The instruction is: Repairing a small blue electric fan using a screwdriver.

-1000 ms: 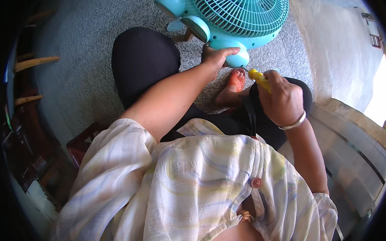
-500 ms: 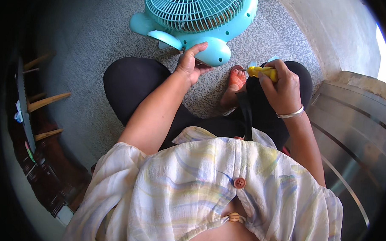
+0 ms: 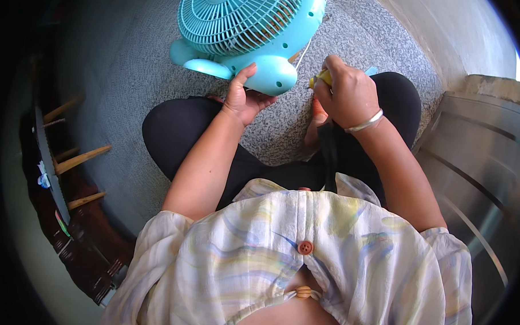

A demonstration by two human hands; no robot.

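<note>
A turquoise fan (image 3: 233, 18) with a round slatted grille is at the upper middle, tilted, with rounded lobes at its base. My left hand (image 3: 242, 99) grips the lower lobe (image 3: 269, 76), thumb up along its side and fingers curled beneath. To the right of it, my right hand (image 3: 348, 91), a silver bangle at its wrist, is closed round a yellow-handled screwdriver (image 3: 321, 80), held clear of the fan; the shaft is not visible from here. A thin white cord (image 3: 301, 59) hangs beside the fan.
I sit cross-legged on a speckled floor (image 3: 356, 34), a bare reddish-stained foot (image 3: 318, 121) between my knees. A small blue piece (image 3: 371, 70) is beyond my right knee. Wooden furniture (image 3: 79, 159) stands at left; a steel cabinet (image 3: 475, 158) and pale wall (image 3: 442, 37) are at right.
The fan and my left hand have shifted leftward in the picture. My right hand and the screwdriver have drawn away from the lobe and now sit higher, turned so the handle is mostly hidden.
</note>
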